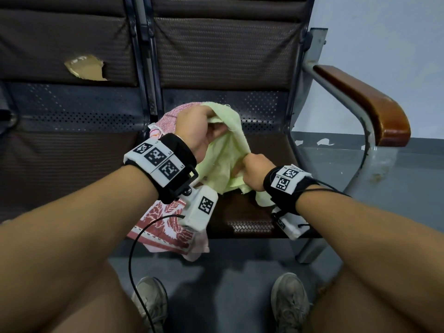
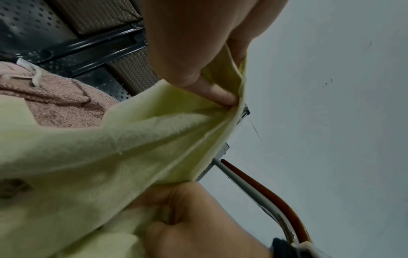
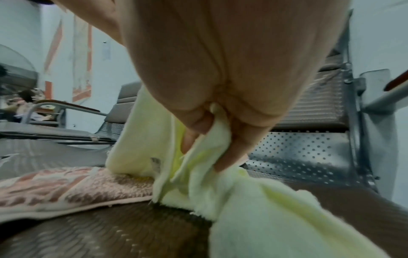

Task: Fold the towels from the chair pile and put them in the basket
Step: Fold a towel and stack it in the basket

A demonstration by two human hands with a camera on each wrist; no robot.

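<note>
A pale yellow-green towel (image 1: 223, 152) hangs bunched between both hands above the brown chair seat (image 1: 242, 217). My left hand (image 1: 204, 131) pinches its upper edge, thumb and fingers closed on the cloth (image 2: 229, 97). My right hand (image 1: 252, 171) grips a lower part of the same towel (image 3: 207, 139), whose tail rests on the seat (image 3: 264, 209). A pink and red patterned towel (image 1: 165, 224) lies under it on the seat's left side, its front edge drooping over the seat rim. No basket is in view.
The seat belongs to a row of metal chairs with perforated backs (image 1: 259, 109). A wooden armrest (image 1: 365, 102) on a steel frame stands to the right. The neighbouring seat back has a torn patch (image 1: 86, 68). My shoes (image 1: 290, 301) stand on the grey floor below.
</note>
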